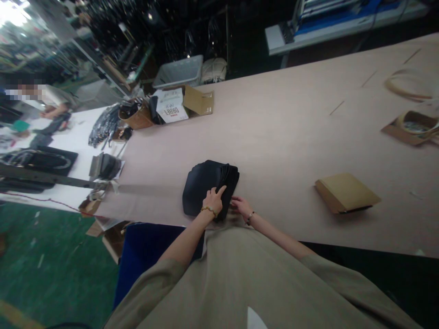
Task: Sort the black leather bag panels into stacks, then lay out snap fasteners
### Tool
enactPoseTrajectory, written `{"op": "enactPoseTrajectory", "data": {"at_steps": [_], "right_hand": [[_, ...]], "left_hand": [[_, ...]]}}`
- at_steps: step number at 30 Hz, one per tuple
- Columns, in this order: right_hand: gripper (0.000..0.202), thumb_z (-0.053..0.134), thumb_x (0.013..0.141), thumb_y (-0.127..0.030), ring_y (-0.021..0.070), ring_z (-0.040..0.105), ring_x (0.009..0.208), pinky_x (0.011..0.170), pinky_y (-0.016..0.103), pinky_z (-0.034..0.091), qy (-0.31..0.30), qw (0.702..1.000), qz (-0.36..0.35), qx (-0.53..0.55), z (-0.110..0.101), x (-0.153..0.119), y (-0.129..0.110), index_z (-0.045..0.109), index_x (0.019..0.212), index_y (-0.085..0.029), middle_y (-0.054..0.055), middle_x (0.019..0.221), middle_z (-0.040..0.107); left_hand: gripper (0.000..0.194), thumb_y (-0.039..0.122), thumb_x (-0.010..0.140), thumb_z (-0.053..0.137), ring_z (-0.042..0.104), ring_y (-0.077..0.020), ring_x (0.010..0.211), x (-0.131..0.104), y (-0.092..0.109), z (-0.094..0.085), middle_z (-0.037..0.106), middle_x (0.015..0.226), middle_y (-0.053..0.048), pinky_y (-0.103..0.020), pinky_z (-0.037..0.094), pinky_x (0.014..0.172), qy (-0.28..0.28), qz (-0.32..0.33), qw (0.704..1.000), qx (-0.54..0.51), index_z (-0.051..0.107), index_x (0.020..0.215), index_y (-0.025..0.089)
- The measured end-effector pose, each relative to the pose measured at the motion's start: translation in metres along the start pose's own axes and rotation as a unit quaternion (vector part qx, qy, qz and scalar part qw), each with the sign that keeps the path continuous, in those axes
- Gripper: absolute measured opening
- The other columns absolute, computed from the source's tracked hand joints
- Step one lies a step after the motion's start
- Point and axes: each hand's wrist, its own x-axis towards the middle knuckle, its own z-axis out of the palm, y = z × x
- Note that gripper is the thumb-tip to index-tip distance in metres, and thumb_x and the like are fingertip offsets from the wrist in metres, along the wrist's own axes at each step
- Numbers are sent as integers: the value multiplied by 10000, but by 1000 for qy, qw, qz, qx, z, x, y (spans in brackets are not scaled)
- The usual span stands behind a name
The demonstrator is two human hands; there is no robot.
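Head view, nearest first: the left hand [213, 201] lies on top of a stack of black pieces [199, 189], index finger stretched out, other fingers bent and a little apart. The right hand [243, 208] is at the stack's right edge, low down, fingers reaching toward it; cannot tell whether they touch or pinch a piece. Stack sits close to the near edge of the pinkish tabletop [274, 146], its pieces fanned unevenly along the right side. Blue item [147, 256] below the table edge, to the left. Well to the right, a tan package [348, 189] rests alone. Further off, at far right, an open cardboard box [411, 130], contents blurred, with a pale hoop [409, 96] beyond it. Toward the far left of the tabletop: a brown box [140, 118] of dark items, a white carton [171, 107] beside it, brown flap open. Behind them, off the table, a grey bin [180, 72]. At far left, a person [56, 103] bends over a white table [80, 132], forearms forward, detail blurred.
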Motion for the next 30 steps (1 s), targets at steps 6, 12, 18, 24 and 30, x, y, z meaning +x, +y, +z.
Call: {"op": "enactPoseTrajectory", "data": {"at_steps": [6,12,18,24,30], "right_hand": [[437,594,805,-176,131,627,752,564,205,460,-6,1000,-4,-5,4,-3,-1,617,1240,-144,71,939,695],[415,643,762,-161,118,621,821,582,179,448,-10,999,-29,-13,5,-3,-4,660,1177,-150,89,1100,689],[437,631,761,-208,133,621,839,594,196,484,-13,1000,-3,12,0,2,3,631,1197,-181,73,1087,684],[409,593,798,-215,156,644,831,599,233,499,-39,998,20,38,6,2,1,619,1205,-175,81,996,695],[378,633,769,-184,133,623,858,574,188,441,-26,999,10,32,5,-1,-1,658,1146,-178,66,1057,684]], "left_hand": [[374,452,896,532,411,-311,1273,-1,10,3,375,1459,-110,-426,531,909,7,-4,1000,21,623,1204,260],[394,406,866,574,408,-312,1286,0,15,9,385,1464,-123,-410,528,925,15,-27,999,27,616,1211,221],[678,141,899,400,458,-267,1243,-3,-3,2,387,1492,-56,-396,544,891,8,3,1000,-3,306,1512,417],[316,409,914,530,391,-308,1287,-1,8,7,328,1505,-89,-416,546,885,2,2,999,32,626,1191,291],[353,385,912,529,407,-303,1274,-2,8,9,361,1490,-91,-398,546,889,19,-11,999,31,592,1239,269]]}}
